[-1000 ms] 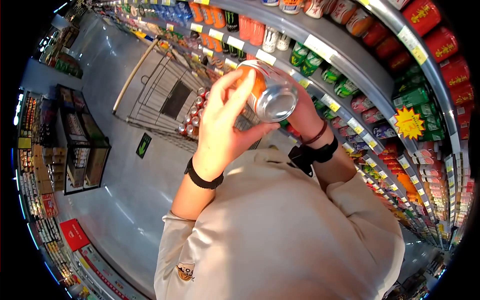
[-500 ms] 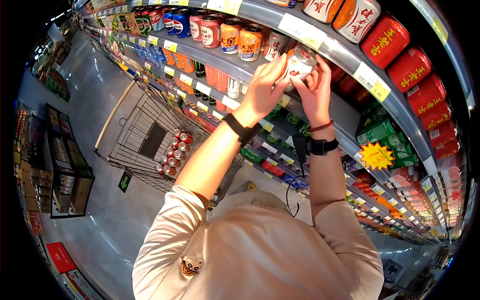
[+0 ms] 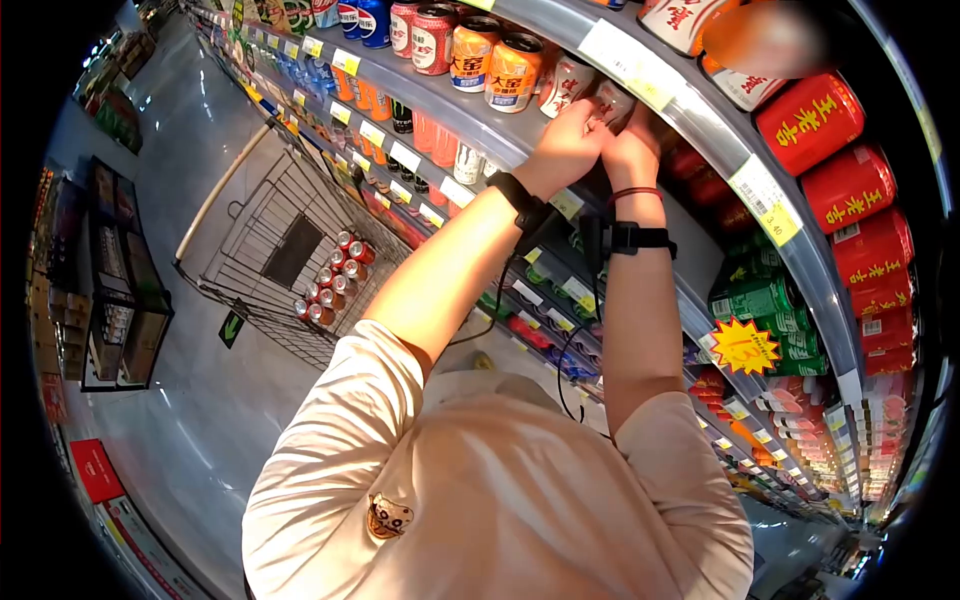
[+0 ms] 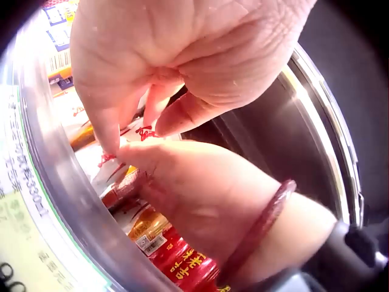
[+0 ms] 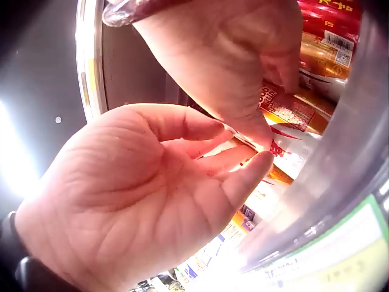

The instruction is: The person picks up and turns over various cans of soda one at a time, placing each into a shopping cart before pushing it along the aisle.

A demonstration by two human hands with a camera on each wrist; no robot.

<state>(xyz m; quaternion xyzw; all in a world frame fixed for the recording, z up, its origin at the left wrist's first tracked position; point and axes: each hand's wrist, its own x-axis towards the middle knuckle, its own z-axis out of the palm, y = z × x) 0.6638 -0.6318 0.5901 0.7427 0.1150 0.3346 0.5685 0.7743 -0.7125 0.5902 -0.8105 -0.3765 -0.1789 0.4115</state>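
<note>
In the head view, a white soda can (image 3: 611, 100) with red lettering stands at the front of the middle shelf, partly hidden by both hands. My left hand (image 3: 568, 150) curls its fingers and thumb at the can from the left. From the right, my right hand (image 3: 632, 158), with a dark red bracelet, holds the can too. In the left wrist view the two hands meet closely, the left hand (image 4: 182, 48) above the right hand (image 4: 200, 182). A similar white can (image 3: 566, 82) is beside it on the left.
Orange cans (image 3: 514, 72) continue the row leftward. A shelf edge with a price tag (image 3: 627, 62) passes just above the hands. Red cans (image 3: 812, 120) line the upper shelf at right. On the left stands a shopping cart (image 3: 225, 200) containing several cans (image 3: 335, 280).
Both hands first turned the can over in front of the chest, then raised it upright to the shelf. Now it is farther in, among the row of cans.
</note>
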